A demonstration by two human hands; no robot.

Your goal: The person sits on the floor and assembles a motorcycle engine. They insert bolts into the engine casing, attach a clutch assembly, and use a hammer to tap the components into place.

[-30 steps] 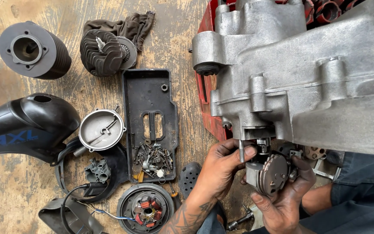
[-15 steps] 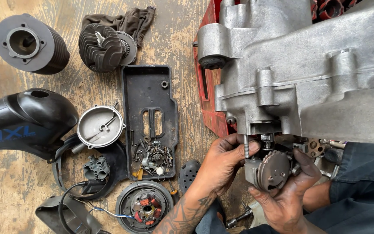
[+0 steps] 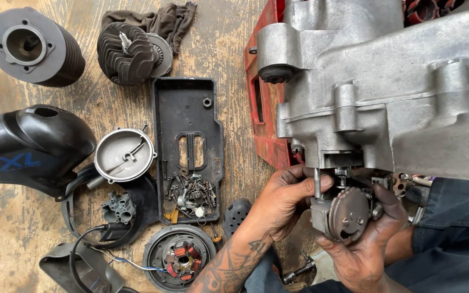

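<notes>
Between both hands (image 3: 321, 217), a grey, greasy round pump (image 3: 343, 214).

Worn, stained wooden tabletop (image 3: 234, 49), planks scuffed and oily. On it, upper left: dark finned metal cylinder barrel (image 3: 33, 48) lying on its side; beside it a finned cylinder head (image 3: 128, 51) against a crumpled brown rag (image 3: 158, 19). Centre: shallow black rectangular plastic tray (image 3: 188, 103), small screws and springs heaped at its near end. Left: glossy black plastic cover (image 3: 33, 144); round grey metal cap (image 3: 125, 155) just beside the tray. Near edge: round stator plate with copper coils (image 3: 179, 258), wires trailing left. Right: red metal stand (image 3: 264, 108) under the large grey aluminium engine casing (image 3: 386, 92).
</notes>
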